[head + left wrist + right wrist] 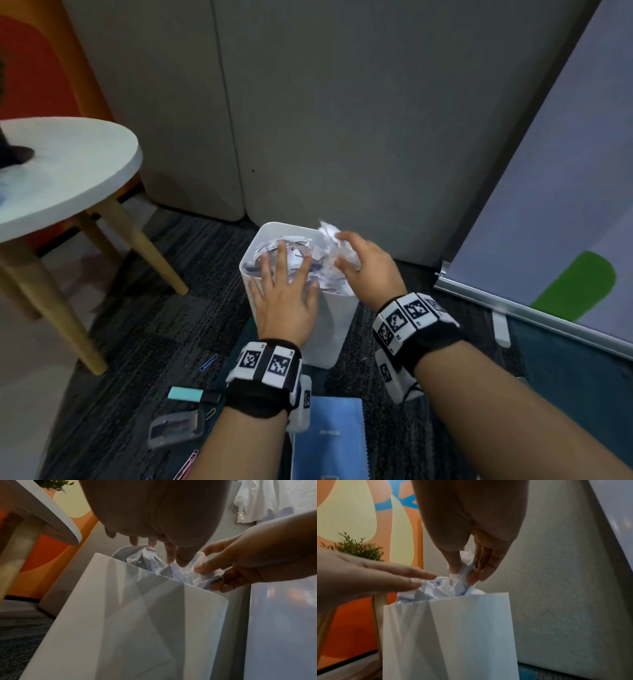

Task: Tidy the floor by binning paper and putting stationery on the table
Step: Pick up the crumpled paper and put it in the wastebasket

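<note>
I count one white bin (pixel 329 329) under my two hands, stuffed with crumpled paper (pixel 329 246) whose separate pieces I cannot tell apart. Near my left wrist lie one teal marker (pixel 193 394), one clear plastic case (pixel 176 428) and one blue notebook (pixel 329 442). Around these I make out four paper clips (pixel 208 362), though those at the frame's bottom edge are blurred. One round table (pixel 85 171) stands left.
</note>
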Demonstrator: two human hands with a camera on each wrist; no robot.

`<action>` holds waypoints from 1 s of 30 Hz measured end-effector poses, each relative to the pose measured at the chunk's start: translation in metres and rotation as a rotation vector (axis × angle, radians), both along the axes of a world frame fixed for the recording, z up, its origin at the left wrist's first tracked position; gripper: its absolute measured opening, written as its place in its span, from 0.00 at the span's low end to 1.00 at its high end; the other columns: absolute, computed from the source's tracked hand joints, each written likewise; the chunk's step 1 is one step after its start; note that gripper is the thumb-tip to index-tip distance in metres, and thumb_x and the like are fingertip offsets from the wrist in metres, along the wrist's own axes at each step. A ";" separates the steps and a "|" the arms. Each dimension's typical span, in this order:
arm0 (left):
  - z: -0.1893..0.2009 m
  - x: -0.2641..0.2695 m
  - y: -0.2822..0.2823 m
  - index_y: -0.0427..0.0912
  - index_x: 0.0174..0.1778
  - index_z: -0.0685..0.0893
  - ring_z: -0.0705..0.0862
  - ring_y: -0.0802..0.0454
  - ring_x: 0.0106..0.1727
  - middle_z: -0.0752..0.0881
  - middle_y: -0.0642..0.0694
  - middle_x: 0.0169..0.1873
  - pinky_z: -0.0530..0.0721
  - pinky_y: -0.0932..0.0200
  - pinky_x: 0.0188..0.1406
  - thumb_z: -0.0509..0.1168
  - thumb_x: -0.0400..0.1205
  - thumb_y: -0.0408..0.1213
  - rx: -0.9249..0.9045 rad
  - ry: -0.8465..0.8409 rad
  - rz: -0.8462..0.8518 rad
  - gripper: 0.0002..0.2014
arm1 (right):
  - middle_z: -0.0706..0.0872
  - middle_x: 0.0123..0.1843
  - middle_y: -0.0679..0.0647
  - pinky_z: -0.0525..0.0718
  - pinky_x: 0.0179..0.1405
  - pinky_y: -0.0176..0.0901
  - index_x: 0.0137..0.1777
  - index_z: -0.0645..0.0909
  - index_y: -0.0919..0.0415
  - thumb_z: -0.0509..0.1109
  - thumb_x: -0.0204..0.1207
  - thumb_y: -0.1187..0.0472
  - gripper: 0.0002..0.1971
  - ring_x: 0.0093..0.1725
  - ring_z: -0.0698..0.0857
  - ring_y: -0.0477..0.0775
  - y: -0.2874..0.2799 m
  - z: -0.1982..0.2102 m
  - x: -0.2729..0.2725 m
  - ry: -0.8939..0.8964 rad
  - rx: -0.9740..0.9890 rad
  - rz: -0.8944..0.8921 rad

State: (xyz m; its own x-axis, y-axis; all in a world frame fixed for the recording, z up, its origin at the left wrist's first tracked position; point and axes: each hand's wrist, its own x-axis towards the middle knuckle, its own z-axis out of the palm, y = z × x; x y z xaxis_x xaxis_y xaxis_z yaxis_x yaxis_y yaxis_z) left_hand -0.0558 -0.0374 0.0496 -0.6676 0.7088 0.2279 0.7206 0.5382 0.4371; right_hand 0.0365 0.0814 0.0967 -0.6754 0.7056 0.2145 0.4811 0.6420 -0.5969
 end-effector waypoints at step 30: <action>-0.015 -0.003 0.017 0.53 0.76 0.67 0.44 0.47 0.84 0.54 0.53 0.83 0.38 0.36 0.80 0.57 0.81 0.50 0.033 0.016 -0.088 0.25 | 0.80 0.53 0.61 0.77 0.56 0.54 0.53 0.80 0.61 0.59 0.82 0.50 0.15 0.51 0.80 0.64 0.004 -0.048 0.007 -0.107 0.093 0.031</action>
State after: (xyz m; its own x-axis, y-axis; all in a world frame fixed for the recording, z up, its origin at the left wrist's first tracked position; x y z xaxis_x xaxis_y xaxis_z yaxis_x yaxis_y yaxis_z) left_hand -0.0590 -0.0204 0.0342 -0.5991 0.7565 0.2623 0.7716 0.4579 0.4415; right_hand 0.0431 0.0854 0.0486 -0.7192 0.6642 0.2038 0.5179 0.7080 -0.4801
